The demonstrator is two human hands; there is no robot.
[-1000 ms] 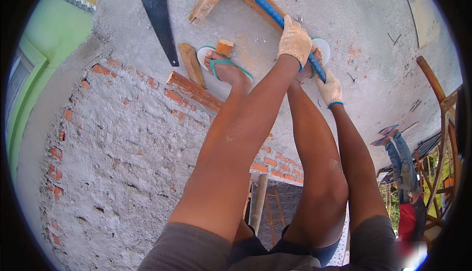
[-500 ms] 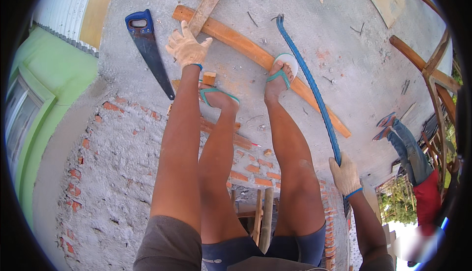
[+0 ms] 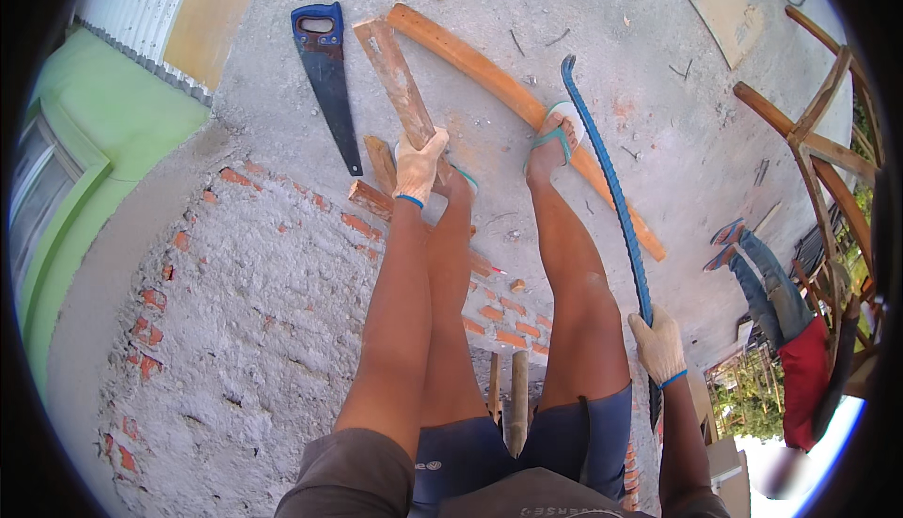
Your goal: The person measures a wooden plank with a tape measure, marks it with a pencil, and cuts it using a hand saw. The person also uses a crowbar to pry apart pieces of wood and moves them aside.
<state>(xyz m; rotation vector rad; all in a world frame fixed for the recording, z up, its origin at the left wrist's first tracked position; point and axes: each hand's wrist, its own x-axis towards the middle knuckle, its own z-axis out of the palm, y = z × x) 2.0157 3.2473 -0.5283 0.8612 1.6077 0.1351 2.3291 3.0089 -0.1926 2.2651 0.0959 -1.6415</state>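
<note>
handsaw (image 3: 330, 95): left of the long plank (image 3: 489, 77) | left hand (image 3: 420, 165): fingers gripping short board (image 3: 392, 74), its top near the long plank's left end | right hand (image 3: 658, 344): fingers closed round blue ribbed bar (image 3: 608, 176), crossing the long plank's right half

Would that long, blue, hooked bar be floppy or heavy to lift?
The long, blue, ridged bar is probably stiff: no sag shows beyond the cream-gloved right hand. It looks like solid metal, so likely heavy. Being ridged, it might be less slippery.
</note>
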